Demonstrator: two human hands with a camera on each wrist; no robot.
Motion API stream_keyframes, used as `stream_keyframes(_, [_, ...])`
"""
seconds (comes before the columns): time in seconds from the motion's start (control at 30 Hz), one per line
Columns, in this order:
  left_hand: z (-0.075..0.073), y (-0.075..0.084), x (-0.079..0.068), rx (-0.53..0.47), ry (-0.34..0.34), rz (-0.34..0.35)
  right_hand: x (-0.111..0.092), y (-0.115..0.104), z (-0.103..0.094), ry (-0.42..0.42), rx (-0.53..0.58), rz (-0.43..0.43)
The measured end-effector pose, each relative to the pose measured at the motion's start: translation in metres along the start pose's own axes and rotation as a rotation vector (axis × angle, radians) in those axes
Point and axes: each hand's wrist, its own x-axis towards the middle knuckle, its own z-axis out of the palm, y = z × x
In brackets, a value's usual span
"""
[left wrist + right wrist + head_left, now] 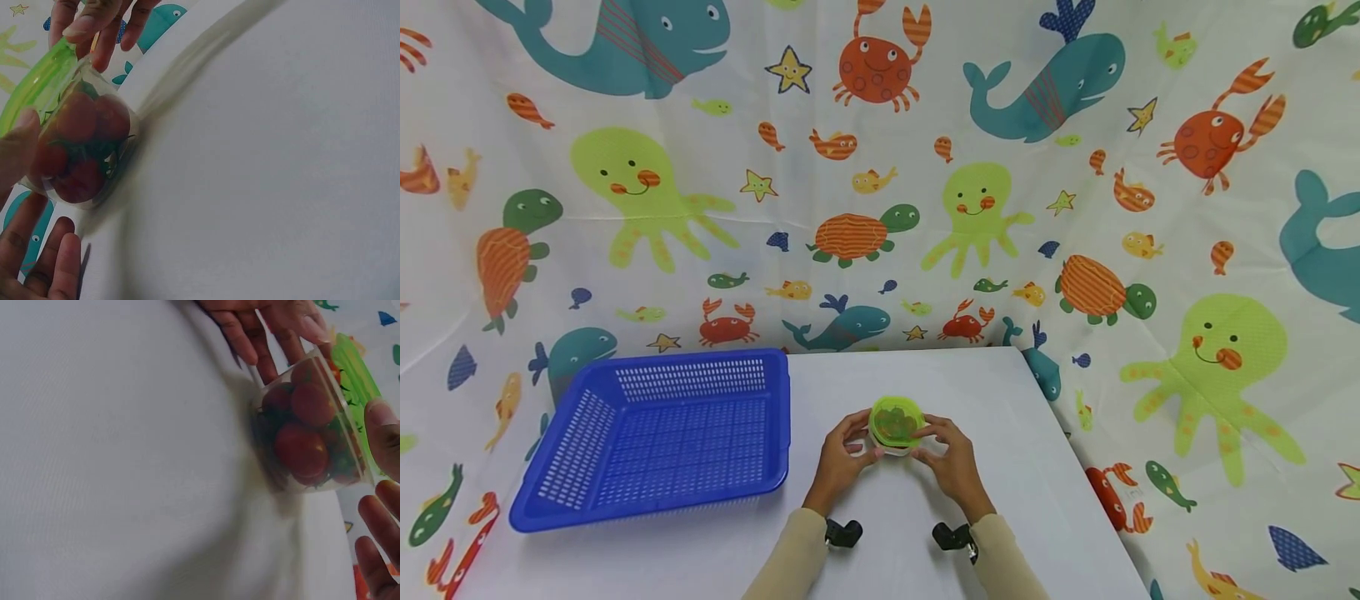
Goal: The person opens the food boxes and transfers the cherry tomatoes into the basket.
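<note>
A small clear plastic container [128, 147] stands on the white table, filled with red tomatoes [301, 450] on green stems. Its bright green lid [897, 421] lies over the mouth at a slight slant, and a tomato shows between lid and rim in the right wrist view. On the container's left side, my left hand [841, 458] grips it with the thumb at the lid's front edge. From the right, my right hand [953, 467] grips it the same way, thumb [381, 422] against the lid. The other fingers of both hands are spread along its sides.
A blue perforated plastic basket [775, 433] stands to the left on the white table [985, 392]. Behind and to the right hangs a white cloth [1060, 217] printed with sea animals. Black wrist cameras [844, 533] sit at both cuffs.
</note>
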Motion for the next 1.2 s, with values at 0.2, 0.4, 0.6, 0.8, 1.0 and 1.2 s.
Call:
stream_keyframes(0.2, [0.001, 0.001, 0.0, -0.015, 0.002, -0.009, 0.003, -0.002, -0.003, 0.014, 0.068, 0.021])
stream_keyframes(0.4, [0.001, 0.001, -0.001, -0.019, 0.002, -0.016, 0.003, -0.003, -0.004, 0.019, 0.187, 0.074])
stream_keyframes(0.6, [0.001, 0.001, -0.001, 0.009, -0.002, -0.026, 0.002, -0.004, -0.004, 0.061, 0.277, 0.091])
stream_keyframes(0.8, [0.001, -0.001, 0.0, 0.009, 0.0, -0.013, 0.001, -0.001, -0.007, 0.111, 0.314, 0.086])
stream_keyframes(1.0, [0.003, 0.001, -0.001, 0.017, 0.001, -0.025, -0.001, 0.003, -0.015, 0.127, 0.301, 0.107])
stream_keyframes(1.2, [0.006, 0.004, 0.001, 0.061, -0.017, -0.013, -0.005, 0.007, -0.025, 0.142, 0.306, 0.148])
